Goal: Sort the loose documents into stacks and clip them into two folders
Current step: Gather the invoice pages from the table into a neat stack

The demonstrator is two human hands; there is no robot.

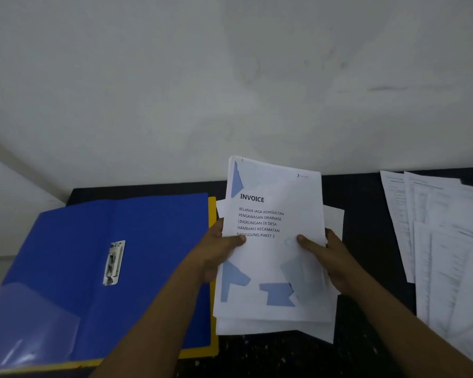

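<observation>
Head view. Left hand (216, 252) and right hand (325, 257) each grip a side edge of the invoice stack (273, 241), thumbs pressed on the top sheet, fingers curled behind. The stack is raised, tilted toward the camera, above more white sheets on the dark surface (363, 268). Open blue folder (93, 255), metal clip (114, 262) showing, lies left atop a yellow folder (213, 268). Loose documents (443, 241) fan out at right.

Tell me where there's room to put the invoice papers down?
Bare black table shows between the invoice stack and the loose sheets, and along the near edge. The blue folder crowds the left.
</observation>
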